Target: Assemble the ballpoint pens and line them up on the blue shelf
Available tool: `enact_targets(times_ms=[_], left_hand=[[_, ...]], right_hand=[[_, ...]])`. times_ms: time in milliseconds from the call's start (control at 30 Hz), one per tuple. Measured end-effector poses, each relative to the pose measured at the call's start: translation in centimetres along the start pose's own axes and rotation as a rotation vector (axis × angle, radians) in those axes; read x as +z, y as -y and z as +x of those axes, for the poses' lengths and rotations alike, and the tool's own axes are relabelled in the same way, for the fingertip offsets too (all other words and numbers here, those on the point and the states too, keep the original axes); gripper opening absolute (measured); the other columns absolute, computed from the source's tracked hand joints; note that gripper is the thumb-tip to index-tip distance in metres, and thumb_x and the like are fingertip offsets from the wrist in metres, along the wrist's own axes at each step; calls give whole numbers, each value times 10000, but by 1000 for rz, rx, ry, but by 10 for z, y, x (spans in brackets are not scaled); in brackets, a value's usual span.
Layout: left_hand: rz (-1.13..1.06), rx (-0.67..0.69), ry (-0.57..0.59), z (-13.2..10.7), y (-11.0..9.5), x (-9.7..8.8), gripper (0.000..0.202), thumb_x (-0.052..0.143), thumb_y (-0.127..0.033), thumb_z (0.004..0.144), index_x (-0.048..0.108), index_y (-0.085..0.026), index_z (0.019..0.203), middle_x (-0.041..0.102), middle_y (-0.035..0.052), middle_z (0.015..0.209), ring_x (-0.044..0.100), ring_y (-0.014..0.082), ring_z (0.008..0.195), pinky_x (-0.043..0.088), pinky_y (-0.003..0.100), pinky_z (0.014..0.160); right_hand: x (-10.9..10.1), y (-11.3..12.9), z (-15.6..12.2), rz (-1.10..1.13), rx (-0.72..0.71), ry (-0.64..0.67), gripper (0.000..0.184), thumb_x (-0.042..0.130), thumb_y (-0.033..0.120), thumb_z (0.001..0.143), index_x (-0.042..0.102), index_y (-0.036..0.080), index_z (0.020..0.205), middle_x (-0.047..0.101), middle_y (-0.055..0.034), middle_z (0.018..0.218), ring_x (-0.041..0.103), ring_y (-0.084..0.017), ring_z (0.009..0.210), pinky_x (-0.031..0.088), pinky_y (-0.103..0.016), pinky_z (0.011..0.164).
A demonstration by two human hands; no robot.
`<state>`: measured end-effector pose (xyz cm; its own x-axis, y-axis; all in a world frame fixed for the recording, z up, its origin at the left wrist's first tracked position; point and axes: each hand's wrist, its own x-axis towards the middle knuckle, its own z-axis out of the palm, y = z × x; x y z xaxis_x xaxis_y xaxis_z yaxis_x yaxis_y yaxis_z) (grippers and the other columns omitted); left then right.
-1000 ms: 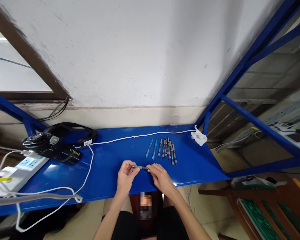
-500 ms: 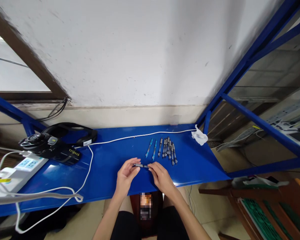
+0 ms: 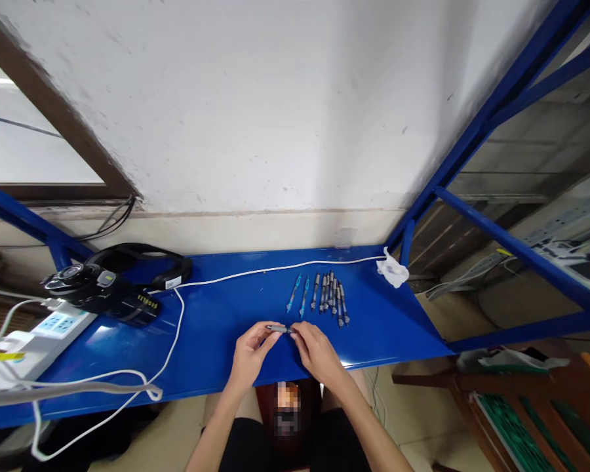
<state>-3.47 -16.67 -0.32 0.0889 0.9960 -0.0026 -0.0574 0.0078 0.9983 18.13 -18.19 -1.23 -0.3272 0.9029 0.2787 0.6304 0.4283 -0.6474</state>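
Note:
A dark pen with a grey grip (image 3: 277,328) lies level between my two hands, above the front part of the blue table (image 3: 216,321). My left hand (image 3: 251,347) is closed on its left part, thumb below and fingers behind. The fingertips of my right hand (image 3: 316,347) pinch its right end. Beyond the hands, two light-blue pens (image 3: 304,297) lie side by side. To their right rests a group of several grey-and-black pens (image 3: 330,292), lying close together and roughly parallel.
At the left are a black headset-like device (image 3: 103,292) with a strap and a white power strip (image 3: 44,341). A white cable (image 3: 246,273) runs along the table's back to a crumpled white tissue (image 3: 393,270). Blue frame posts (image 3: 407,242) rise at the right.
The fingers of my left hand have closed in around the pen, and the hand has shifted slightly right. The right hand keeps its pinch. The pens on the table have not moved.

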Motion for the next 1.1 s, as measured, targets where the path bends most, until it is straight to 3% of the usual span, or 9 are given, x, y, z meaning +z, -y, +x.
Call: enact_targets(times_ms=[67,200,367,500,600,700,933,1000,1100], left_hand=[[27,9,-3,0,0,-1,328,850,-463,945,798,-184,1111,856,138,1124,818,299,1066,631,422,1026],[43,35,7,-1,-2,-2,412,838,-466,954,790,-208,1272,844,143,1244,812,302,1113,635,423,1022],[125,33,-13,0,-2,0,280,823,-485,959,852,-215,1027,867,119,1129,822,293,1039,644,399,973],[123,32,-39,1,-1,1,275,822,-487,954,844,-216,992,873,105,1069,826,277,961,657,395,930],[112,12,-60,0,1,1,289,831,-489,939,835,-208,1005,875,105,1054,825,266,909,662,388,900],[128,0,-112,0,4,3,306,844,-503,909,822,-203,968,864,85,936,805,244,802,649,352,802],[209,-16,-147,0,4,7,383,795,-545,937,721,-208,771,754,24,667,664,171,601,543,280,642],[212,-13,-139,0,4,6,394,789,-553,942,709,-208,769,749,22,667,652,167,600,536,277,642],[198,7,-150,-1,5,5,377,790,-559,946,731,-207,825,761,27,710,680,181,650,558,288,683]], right_hand=[[0,1,0,-39,-21,-3,239,511,288,1170,632,267,1376,763,-88,1223,722,-279,1109,564,-436,999],[0,1,0,-87,-48,-4,295,422,267,1192,650,277,1379,743,-86,1176,714,-268,1086,569,-436,995],[2,-2,0,9,-37,-38,189,451,250,1185,636,245,1228,708,-88,1115,689,-250,1026,569,-386,910],[0,0,0,-7,-11,-15,142,465,229,1177,606,246,1171,725,-72,1069,689,-251,973,552,-392,875],[-2,4,0,-31,-10,5,144,503,278,1175,605,247,1272,737,-75,1113,694,-263,1016,550,-416,915],[-2,4,0,-100,-59,8,201,486,278,1180,627,262,1322,735,-78,1127,690,-269,1030,538,-424,931],[0,-1,0,-12,-45,-77,156,481,181,1158,622,246,1143,718,-60,1044,669,-225,921,517,-353,834],[-2,1,0,-29,-33,-62,125,520,233,1162,632,244,1214,721,-59,1053,669,-232,946,514,-365,857],[-4,4,2,-103,-67,-33,235,528,308,1175,649,259,1371,720,-69,1084,667,-248,997,499,-394,893]])
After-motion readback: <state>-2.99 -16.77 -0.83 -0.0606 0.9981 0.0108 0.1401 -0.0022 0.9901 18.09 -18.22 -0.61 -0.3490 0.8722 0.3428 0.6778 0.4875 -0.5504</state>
